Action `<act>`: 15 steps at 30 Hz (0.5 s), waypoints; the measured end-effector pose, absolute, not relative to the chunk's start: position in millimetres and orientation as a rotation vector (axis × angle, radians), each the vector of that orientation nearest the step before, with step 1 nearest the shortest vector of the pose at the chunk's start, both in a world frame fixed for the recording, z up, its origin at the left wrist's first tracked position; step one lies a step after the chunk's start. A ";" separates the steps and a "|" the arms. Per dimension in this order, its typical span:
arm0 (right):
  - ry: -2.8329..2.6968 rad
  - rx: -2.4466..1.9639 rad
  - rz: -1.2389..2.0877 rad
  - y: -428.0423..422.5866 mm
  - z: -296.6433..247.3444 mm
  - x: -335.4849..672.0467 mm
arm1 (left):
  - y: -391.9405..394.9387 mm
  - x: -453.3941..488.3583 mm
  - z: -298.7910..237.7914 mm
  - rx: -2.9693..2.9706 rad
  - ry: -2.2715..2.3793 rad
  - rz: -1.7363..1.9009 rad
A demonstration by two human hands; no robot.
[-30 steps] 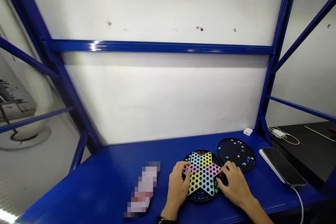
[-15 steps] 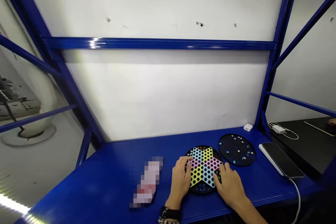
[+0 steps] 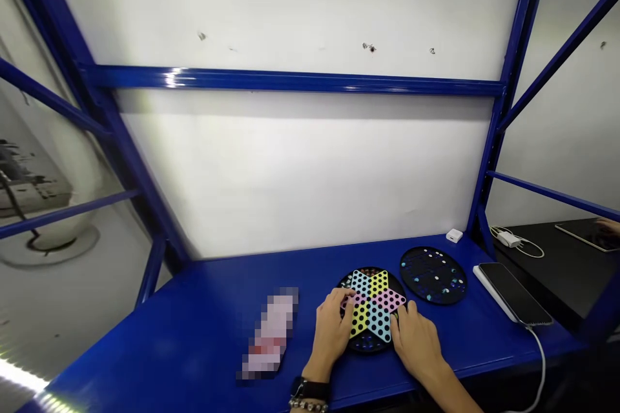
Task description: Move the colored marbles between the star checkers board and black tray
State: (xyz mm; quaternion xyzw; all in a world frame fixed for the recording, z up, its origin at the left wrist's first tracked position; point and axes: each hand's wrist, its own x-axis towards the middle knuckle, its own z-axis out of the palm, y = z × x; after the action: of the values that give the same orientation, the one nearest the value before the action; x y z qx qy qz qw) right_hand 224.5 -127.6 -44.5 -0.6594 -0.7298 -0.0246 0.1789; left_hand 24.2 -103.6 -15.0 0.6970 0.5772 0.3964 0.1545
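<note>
A round black Chinese checkers board (image 3: 372, 307) with a star of blue, yellow and pink fields lies on the blue table (image 3: 203, 329). My left hand (image 3: 332, 330) rests on the board's left edge, fingers curled over the rim. On the board's lower right edge lies my right hand (image 3: 414, 341), its fingers bent and touching the rim. Neither hand visibly holds a loose piece. A second round black tray (image 3: 433, 274) with a few small marbles sits just to the right, behind my right hand.
A blurred pinkish packet (image 3: 269, 333) lies left of the board. A phone (image 3: 512, 284) on a white cable lies at the table's right end, a small white block (image 3: 454, 235) by the blue frame post. Beyond it, a black table (image 3: 562, 271) carries a charger.
My right hand has slid left and nearer along the board's rim. The view has shifted slightly; the board and my left hand stay in place.
</note>
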 end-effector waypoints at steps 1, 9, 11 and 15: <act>-2.073 -1.868 -0.062 -126.8 -44.4 224.7 | -103.7 24.3 -14.8 1.998 1.652 1.144; -2.036 -1.894 0.000 -125.3 -41.6 225.1 | -103.8 24.3 -14.3 2.011 1.642 1.186; -2.021 -1.895 0.026 -125.2 -39.9 225.9 | -103.5 23.8 -15.0 1.998 1.638 1.178; -1.928 -1.871 0.141 -123.1 -37.1 232.1 | -103.7 23.7 -14.5 1.970 1.642 1.156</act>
State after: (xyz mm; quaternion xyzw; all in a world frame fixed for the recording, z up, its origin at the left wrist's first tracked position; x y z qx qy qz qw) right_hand 232.1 -123.1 -37.1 -0.6779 -0.6985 0.0511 0.2234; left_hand 23.7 -103.7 -14.5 0.6909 0.5760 0.4052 0.1634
